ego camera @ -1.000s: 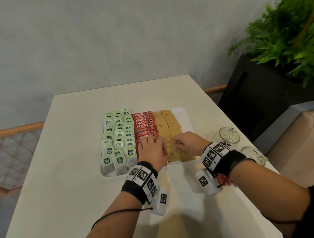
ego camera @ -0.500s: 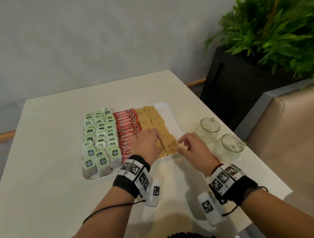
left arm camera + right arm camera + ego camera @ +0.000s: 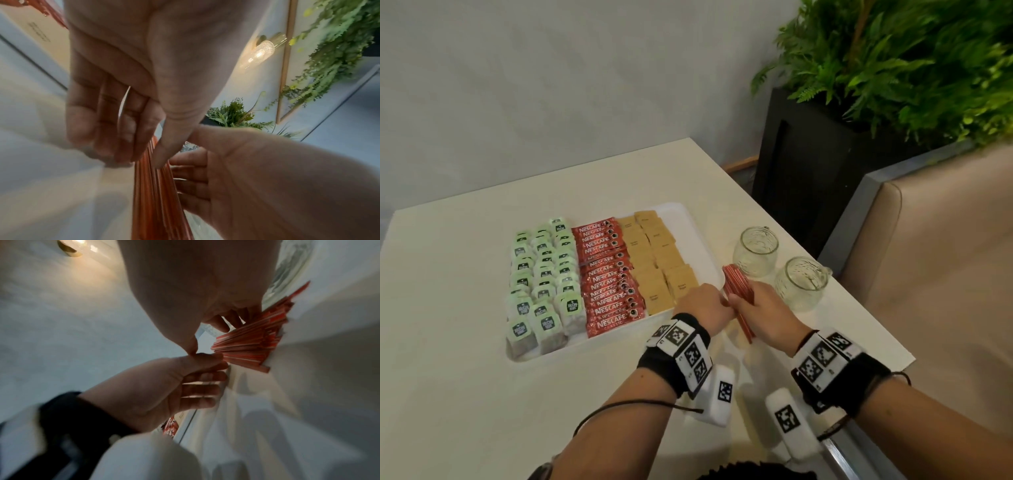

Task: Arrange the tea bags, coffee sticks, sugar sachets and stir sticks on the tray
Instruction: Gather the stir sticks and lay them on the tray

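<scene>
Holding a bundle of red stir sticks [image 3: 736,287], the right hand [image 3: 763,313] has its grip curled round them in the head view, just off the tray [image 3: 697,240] at its near right corner; the left hand [image 3: 703,308] meets the bundle from the left. Tea bags [image 3: 541,274], coffee sticks [image 3: 607,274] and sugar sachets [image 3: 657,260] lie in columns on the tray, two glass jars [image 3: 756,250] beside it on the worktop [image 3: 448,377].

Left wrist view: left thumb and fingers [image 3: 127,129] pinch the stick edges [image 3: 152,186].

Right wrist view: sticks [image 3: 251,340] fan out beyond the right fingers [image 3: 222,321], blurred
</scene>
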